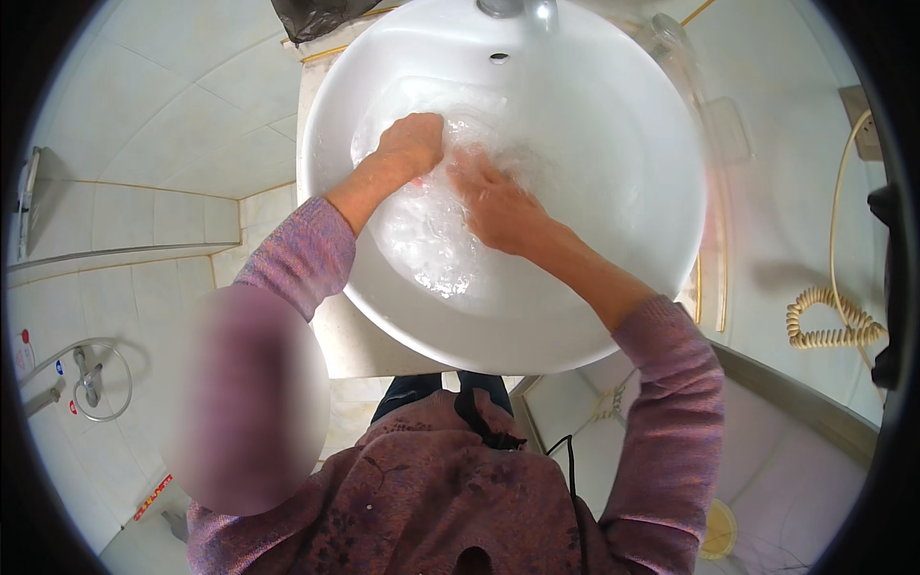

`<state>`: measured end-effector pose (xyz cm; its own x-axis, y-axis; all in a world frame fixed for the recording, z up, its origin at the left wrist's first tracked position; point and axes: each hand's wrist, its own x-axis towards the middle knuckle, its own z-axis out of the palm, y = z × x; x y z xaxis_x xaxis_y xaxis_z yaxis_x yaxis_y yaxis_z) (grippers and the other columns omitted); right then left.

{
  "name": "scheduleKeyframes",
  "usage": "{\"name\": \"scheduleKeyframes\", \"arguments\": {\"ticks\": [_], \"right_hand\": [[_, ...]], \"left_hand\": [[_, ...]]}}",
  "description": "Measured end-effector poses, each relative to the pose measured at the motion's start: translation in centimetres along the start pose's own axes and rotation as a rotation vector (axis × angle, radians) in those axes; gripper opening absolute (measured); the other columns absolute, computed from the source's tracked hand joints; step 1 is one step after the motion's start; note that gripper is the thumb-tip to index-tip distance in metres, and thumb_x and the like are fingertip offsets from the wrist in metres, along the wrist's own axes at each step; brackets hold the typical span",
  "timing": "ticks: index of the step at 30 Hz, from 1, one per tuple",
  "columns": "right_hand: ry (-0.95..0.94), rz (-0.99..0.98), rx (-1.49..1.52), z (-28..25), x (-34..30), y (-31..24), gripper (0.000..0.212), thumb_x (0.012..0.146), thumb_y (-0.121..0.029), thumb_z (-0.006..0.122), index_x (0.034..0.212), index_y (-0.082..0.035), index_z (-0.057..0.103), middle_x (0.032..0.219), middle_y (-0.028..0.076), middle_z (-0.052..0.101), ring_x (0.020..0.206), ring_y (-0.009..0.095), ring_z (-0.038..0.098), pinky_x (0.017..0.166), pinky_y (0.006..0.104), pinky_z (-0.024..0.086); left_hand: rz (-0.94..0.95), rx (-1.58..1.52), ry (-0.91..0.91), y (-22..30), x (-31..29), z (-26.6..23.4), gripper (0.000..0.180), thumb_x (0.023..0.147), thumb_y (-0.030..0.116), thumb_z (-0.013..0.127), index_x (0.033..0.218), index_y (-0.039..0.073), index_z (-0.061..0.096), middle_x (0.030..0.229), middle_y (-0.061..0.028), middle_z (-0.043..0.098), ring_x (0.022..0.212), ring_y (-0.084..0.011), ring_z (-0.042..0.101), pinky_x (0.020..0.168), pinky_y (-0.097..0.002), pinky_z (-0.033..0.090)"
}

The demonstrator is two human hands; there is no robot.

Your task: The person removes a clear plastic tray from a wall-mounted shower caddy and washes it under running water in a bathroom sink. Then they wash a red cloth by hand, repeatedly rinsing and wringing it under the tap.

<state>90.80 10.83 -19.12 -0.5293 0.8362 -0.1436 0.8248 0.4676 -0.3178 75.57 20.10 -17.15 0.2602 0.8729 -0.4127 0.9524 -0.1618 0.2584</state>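
Note:
Both of my hands are over a round white washbasin (pixel 661 220), in churned, splashing water (pixel 446 273). My left hand (pixel 414 144) is closed like a fist at the left of the bowl, knuckles up; whatever it may hold is hidden. Close beside it, my right hand (pixel 500 203) reaches in from the right with fingers extended, their tips blurred in the splash. A white, glistening mass lies in the water below the hands; whether it is cloth or only foam I cannot make out. The metal tap (pixel 541 11) stands at the basin's far rim.
A clear glass or bottle (pixel 668 34) stands behind the basin's right rim. A black plastic bag (pixel 321 14) lies at the far left. On the right wall hangs a coiled cream cord (pixel 834 321). A shower mixer (pixel 88 376) is on the left wall.

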Motion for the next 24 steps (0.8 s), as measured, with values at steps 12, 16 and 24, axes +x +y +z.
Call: {"name": "scheduleKeyframes", "arguments": {"ticks": [12, 16, 24], "right_hand": [[0.107, -0.085, -0.360, 1.2, -1.7, 1.1, 0.032, 0.073, -0.004, 0.053, 0.104, 0.005, 0.056, 0.122, 0.024, 0.049, 0.110, 0.034, 0.048, 0.081, 0.0429, 0.046], [0.331, 0.016, -0.344, 2.0, 1.2, -0.9, 0.028, 0.071, -0.004, 0.055, 0.098, 0.006, 0.058, 0.115, 0.025, 0.052, 0.102, 0.033, 0.054, 0.060, 0.0373, 0.050], [0.201, -0.197, -0.147, 0.4, -1.2, -0.1, 0.021, 0.075, -0.006, 0.054, 0.096, -0.002, 0.059, 0.114, 0.020, 0.055, 0.100, 0.029, 0.056, 0.083, 0.0375, 0.046]], "left_hand": [[-0.126, -0.295, 0.105, -0.3, 1.3, 0.4, 0.027, 0.083, 0.023, 0.053, 0.082, -0.002, 0.062, 0.067, -0.0124, 0.065, 0.056, -0.0226, 0.064, 0.069, -0.0352, 0.051], [-0.103, -0.185, 0.018, -0.8, 2.4, 1.5, 0.025, 0.082, 0.021, 0.050, 0.083, -0.001, 0.062, 0.072, -0.0138, 0.065, 0.064, -0.0249, 0.065, 0.073, -0.0364, 0.050], [-0.120, -0.073, 0.188, 0.0, 0.6, 0.9, 0.028, 0.086, 0.025, 0.047, 0.092, 0.002, 0.061, 0.088, -0.0167, 0.064, 0.078, -0.0318, 0.063, 0.074, -0.0413, 0.048]]}}
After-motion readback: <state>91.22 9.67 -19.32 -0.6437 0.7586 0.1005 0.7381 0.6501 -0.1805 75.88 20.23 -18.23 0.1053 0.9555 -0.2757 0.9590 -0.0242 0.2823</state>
